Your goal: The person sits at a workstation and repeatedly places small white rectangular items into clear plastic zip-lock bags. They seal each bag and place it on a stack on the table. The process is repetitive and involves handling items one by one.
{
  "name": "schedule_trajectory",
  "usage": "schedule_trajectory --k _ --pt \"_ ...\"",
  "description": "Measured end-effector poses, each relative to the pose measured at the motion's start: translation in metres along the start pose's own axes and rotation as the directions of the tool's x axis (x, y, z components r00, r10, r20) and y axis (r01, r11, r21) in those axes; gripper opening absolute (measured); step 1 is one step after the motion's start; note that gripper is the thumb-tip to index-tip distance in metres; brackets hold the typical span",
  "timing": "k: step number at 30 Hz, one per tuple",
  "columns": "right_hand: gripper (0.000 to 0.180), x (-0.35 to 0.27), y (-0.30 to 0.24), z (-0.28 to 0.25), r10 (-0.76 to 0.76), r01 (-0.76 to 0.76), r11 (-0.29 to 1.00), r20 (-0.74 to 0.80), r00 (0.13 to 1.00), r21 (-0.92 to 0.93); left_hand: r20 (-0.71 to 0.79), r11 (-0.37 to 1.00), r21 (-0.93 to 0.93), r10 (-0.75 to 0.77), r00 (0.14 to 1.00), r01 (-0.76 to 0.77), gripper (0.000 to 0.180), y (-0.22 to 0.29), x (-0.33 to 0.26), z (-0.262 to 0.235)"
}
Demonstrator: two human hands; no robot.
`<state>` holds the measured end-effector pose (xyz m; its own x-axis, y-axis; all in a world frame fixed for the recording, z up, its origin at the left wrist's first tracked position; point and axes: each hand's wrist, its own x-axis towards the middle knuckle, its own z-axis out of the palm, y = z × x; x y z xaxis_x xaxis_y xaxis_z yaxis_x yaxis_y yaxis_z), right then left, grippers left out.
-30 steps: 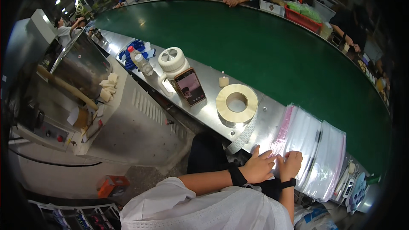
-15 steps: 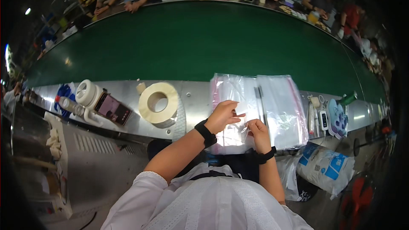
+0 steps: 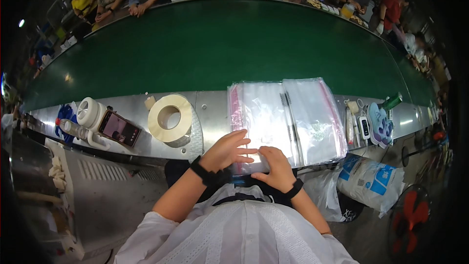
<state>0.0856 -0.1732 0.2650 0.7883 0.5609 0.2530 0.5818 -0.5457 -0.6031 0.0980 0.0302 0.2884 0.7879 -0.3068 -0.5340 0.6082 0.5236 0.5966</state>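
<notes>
While flat on the clear bag stack (image 3: 266, 117), both hands, left hand (image 3: 225, 150) fingers spread, right hand (image 3: 277, 167) fingers together.

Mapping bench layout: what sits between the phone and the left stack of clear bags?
In the head view, a large roll of cream tape lies flat on the steel ledge between the phone and the left stack of clear bags.

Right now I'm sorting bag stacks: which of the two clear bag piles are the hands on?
The left pile, with the pink strip along its left edge: both hands rest on its near end. The right pile lies untouched.
</notes>
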Motion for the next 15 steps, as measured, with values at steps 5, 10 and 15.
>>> schedule_trajectory --k 5,10,15 --pt "0.026 0.016 0.002 0.018 0.051 -0.055 0.996 -0.060 0.997 -0.067 -0.004 0.991 -0.018 0.133 0.991 -0.133 0.034 -0.018 -0.038 -0.023" --pt "0.010 0.023 0.037 -0.019 0.579 -0.333 0.634 -0.143 0.803 0.697 -0.221 0.928 0.117 0.372 0.902 -0.354 0.029 -0.038 -0.080 -0.049" --pt "0.005 -0.031 0.114 -0.097 0.861 -0.267 0.463 -0.358 0.360 0.845 -0.440 0.957 -0.032 0.246 0.863 -0.289 0.023 -0.065 -0.113 -0.111"
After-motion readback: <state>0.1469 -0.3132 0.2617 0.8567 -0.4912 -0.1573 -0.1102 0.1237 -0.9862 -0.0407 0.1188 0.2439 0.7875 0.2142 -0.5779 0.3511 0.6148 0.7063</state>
